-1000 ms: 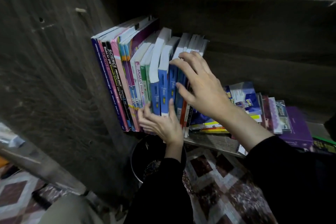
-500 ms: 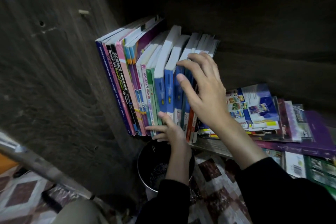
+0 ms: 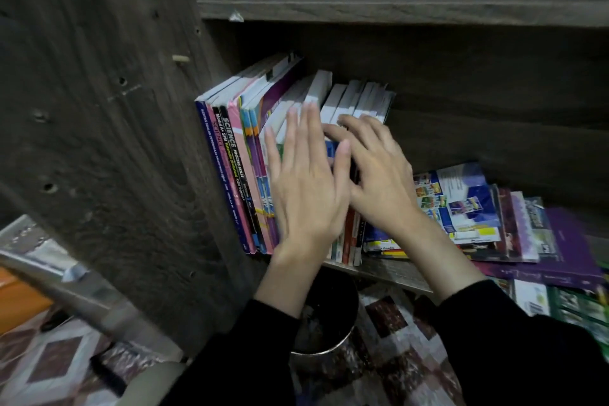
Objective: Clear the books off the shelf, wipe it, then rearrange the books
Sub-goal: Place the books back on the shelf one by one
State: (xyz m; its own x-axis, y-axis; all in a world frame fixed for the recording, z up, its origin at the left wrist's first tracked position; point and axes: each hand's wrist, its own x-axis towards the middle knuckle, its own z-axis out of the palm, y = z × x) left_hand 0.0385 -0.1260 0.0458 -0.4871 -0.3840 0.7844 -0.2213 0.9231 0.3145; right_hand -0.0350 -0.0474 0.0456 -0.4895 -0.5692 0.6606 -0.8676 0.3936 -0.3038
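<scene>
Upright books packed against the side panel at the left end of the shelf, left hand flat across the spines, right hand curled over the right-end tops, open room above the flat pile, gap beneath the upper board, bin under the front edge.

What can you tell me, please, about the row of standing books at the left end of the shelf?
The row of colourful soft-cover books stands spine-out at the left end of the dark wooden shelf, its leftmost book against the cabinet's side panel. Spines are blue, black, pink and purple; one black spine reads SCIENCE PROCESS SKILLS. White page edges show on top. The left hand lies flat on the spines; the right hand hooks its fingers over the rightmost books' tops.
</scene>
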